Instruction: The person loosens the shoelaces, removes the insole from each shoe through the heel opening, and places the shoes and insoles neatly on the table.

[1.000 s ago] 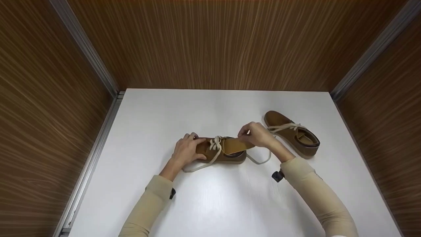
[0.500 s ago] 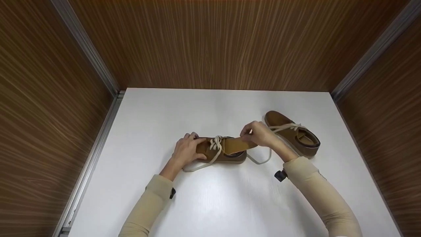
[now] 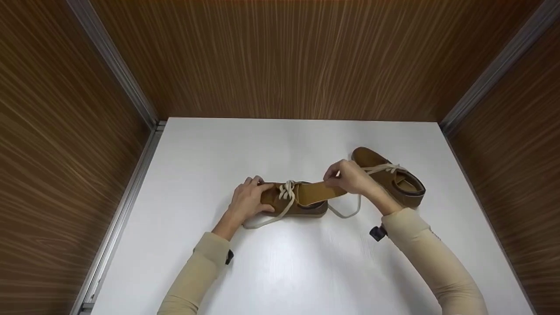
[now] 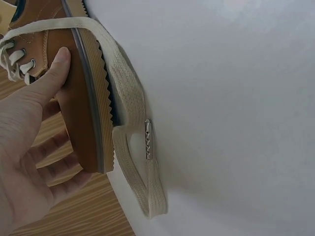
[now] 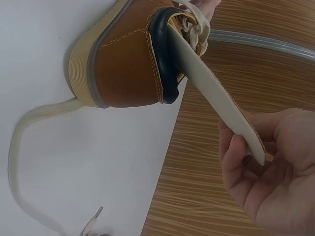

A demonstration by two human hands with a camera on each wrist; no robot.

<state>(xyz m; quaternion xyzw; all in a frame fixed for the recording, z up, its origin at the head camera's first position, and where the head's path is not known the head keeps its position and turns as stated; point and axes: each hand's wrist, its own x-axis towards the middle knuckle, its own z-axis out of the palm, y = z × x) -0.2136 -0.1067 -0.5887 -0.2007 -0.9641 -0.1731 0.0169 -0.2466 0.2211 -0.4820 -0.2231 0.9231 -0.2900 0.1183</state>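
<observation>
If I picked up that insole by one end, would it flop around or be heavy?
The insole would probably bend a little rather than flop, since it runs almost straight between the right hand and the shoe it's partly inside. It's likely light, as it looks thin. Being flat, it probably wouldn't roll.

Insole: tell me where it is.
In the head view, the insole sits right of centre, one end in the nearer shoe, the other pinched by the right hand.

Insole (image 3: 318, 194) front hidden in shoe (image 3: 302, 210), sleeves (image 3: 437, 262) cropped
</observation>
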